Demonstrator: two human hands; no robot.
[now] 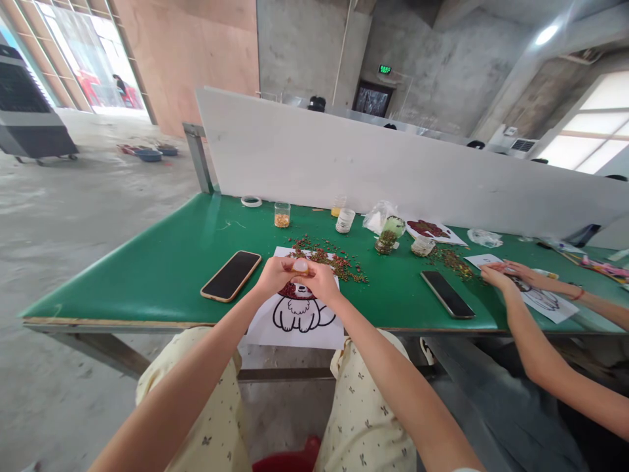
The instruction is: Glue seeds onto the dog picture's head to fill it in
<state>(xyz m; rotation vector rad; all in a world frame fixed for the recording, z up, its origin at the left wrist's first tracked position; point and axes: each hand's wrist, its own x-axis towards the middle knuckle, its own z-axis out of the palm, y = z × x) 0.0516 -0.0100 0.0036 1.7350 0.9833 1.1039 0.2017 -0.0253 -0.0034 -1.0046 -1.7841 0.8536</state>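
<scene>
My left hand [275, 274] and my right hand [317, 278] meet over the top of a white paper sheet [265, 326]. Between their fingertips they grip a small round translucent white piece [301, 265] with a yellowish-orange edge; its exact kind is unclear. Below them, the sheet carries a black line drawing of a seated animal [297, 313], with dark red bits covering part of its head area. Loose red and green grains [339, 261] lie scattered beyond and to the right of my hands. The drawing's upper part is hidden behind my fingers.
A phone [230, 275] lies left of the sheet, another phone [447, 295] to the right. Behind stand a cup of orange grains [282, 216], a white cup [344, 221] and a tilted greenish jar [390, 235]. A co-worker's hands [506, 272] are over another drawing. A white partition [344, 164] closes the back.
</scene>
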